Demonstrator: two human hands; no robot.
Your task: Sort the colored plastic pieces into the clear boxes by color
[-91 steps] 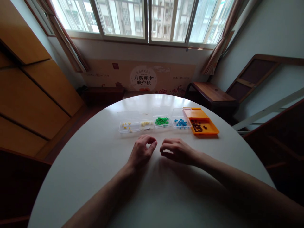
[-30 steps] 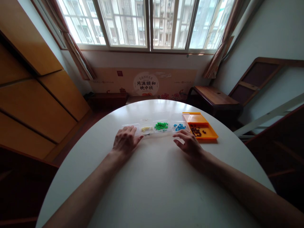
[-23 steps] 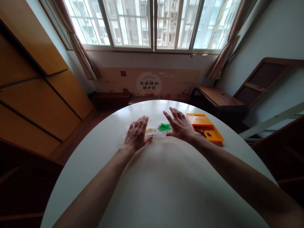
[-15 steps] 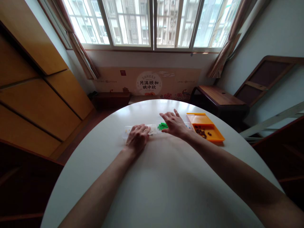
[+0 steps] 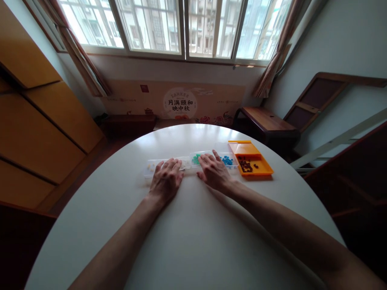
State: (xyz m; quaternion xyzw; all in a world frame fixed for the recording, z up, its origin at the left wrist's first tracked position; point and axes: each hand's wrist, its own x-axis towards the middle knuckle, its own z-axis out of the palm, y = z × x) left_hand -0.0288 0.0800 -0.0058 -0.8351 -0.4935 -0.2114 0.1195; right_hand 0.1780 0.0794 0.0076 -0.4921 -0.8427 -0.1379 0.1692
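The clear boxes (image 5: pixel 169 164) stand in a row on the white round surface (image 5: pixel 193 233), side by side, and both hands lie on them. The left hand (image 5: pixel 165 180) is flat, palm down, with the fingers (image 5: pixel 169 166) stretched forward over the two boxes at the left end; yellow pieces (image 5: pixel 150 165) show just beside its fingertips. The right hand (image 5: pixel 213 172) is also flat and palm down, its fingers spread over the box with the green pieces (image 5: pixel 196 158) and reaching to the edge of the box with the blue pieces (image 5: pixel 227 160). Neither hand is closed around anything; both press or rest on the tops with loose, extended fingers. Both forearms come from the near edge of the surface and point toward the row, the left one straighter, the right one coming in at an angle from the right. The orange tray (image 5: pixel 256 166) with dark pieces (image 5: pixel 246 165) is at the right end of the row, just beside the blue box and apart from the right hand. Behind the surface there is a window (image 5: pixel 169 24) and a wooden bench (image 5: pixel 266 121).
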